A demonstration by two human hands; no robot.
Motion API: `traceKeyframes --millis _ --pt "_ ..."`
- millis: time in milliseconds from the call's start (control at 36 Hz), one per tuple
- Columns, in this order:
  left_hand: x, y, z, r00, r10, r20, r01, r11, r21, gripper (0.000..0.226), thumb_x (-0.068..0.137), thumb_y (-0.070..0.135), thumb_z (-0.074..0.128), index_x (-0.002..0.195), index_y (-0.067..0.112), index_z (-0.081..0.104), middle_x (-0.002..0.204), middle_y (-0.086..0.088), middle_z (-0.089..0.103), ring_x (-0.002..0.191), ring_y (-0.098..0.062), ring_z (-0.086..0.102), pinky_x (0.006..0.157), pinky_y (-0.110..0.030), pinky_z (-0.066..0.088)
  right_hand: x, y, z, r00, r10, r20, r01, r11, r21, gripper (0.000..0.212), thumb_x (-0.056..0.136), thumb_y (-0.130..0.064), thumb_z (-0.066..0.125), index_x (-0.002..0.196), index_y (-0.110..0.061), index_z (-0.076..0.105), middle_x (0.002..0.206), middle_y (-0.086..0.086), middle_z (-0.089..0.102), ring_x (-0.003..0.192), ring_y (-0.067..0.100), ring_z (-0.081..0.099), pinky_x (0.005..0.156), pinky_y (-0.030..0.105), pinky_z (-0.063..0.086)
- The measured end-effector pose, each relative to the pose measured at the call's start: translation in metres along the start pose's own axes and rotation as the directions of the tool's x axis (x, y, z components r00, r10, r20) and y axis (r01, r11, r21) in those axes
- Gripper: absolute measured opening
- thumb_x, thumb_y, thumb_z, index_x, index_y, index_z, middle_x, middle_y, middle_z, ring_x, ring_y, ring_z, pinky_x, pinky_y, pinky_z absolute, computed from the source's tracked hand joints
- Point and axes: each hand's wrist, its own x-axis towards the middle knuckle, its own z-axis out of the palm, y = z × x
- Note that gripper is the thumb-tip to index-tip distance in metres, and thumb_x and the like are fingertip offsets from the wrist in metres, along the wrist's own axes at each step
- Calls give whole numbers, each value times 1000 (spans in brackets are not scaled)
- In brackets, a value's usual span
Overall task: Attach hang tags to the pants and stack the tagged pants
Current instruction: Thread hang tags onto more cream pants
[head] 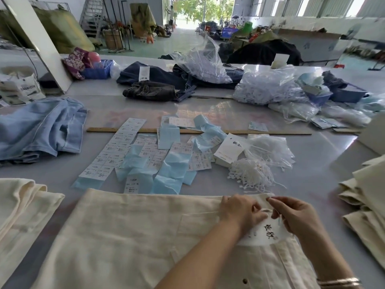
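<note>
A: How far along?

B: Cream pants (129, 232) fill the lower middle, with folded cream piles at lower left (23, 203) and far right (366, 197); which is tagged, I can't tell.

A: And the hands?

B: Left hand (239, 211) and right hand (293, 215) pinch the string at the waistband, above the white hang tag (264, 232). Fastening looks unfinished; stacking remains.

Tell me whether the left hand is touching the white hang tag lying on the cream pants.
Touching. The head view shows the left hand resting over the upper left edge of the white hang tag on the cream pants, with no gap visible between them.
</note>
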Motion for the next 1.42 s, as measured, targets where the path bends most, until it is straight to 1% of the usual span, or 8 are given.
traceKeyframes --millis 194,417,694,861,944,1056,1222,1417 --pt "-9 -3 -8 984 -115 -137 75 960 -268 28 91 39 53 96 19 72 95 -1 72 90 -20 64 89 -34 42 -9 6 9 995 -81 62 94 963 -252 17 82 -18 73 66 -24 74 43 -3 54 39 6 45 44 16 36" --pt "-36 -6 -17 907 -113 -406 -68 912 -404 19 91 29 59 84 14 68 84 -1 68 80 -16 60 80 -37 49 -14 7 34 978 -209 -17 164 812 -560 19 77 -26 73 62 -37 70 47 -28 55 55 -6 57 49 13 35" --pt "-61 -16 -3 763 56 -643 -236 951 -198 15 87 32 62 78 21 66 81 11 64 80 -11 59 79 -27 42 -27 30 54 937 -315 -149 232 883 -407 26 79 -12 69 56 -23 65 56 -10 62 53 5 54 51 19 38" --pt "-64 -13 -15 904 -218 -368 -107 719 -687 10 90 29 62 94 38 60 74 10 64 73 -7 62 75 -30 52 -38 41 62 926 -297 -232 261 950 -172 7 82 -7 71 81 -12 77 65 -3 71 56 1 57 58 32 49" --pt "-60 -17 -24 963 -193 -187 -14 659 -752 19 92 20 61 106 34 63 75 15 62 76 -3 61 79 -25 52 -39 40 63 928 -293 -230 263 953 -151 8 82 -9 71 85 -13 77 69 -3 72 61 9 63 62 35 52" --pt "-60 -19 -36 987 -155 -43 43 512 -858 18 92 8 61 94 22 72 90 -1 71 93 -21 67 91 -38 54 -40 39 63 925 -314 -216 290 947 -137 12 81 -8 72 86 -17 77 66 -8 71 61 4 62 58 25 48" --pt "-57 -27 -42 985 -165 52 122 455 -882 12 91 6 63 97 13 71 89 -10 66 85 -17 63 84 -34 54 -44 35 62 920 -377 -107 352 915 -194 36 80 -4 71 81 -40 70 76 -21 71 74 0 66 64 18 49" --pt "-57 -27 -32 956 -283 -75 85 517 -852 9 89 12 66 87 20 69 78 4 67 70 -2 63 66 -18 54 -45 29 63 826 -561 56 521 720 -458 28 75 8 69 83 -18 73 78 -24 63 76 -13 57 63 2 38"
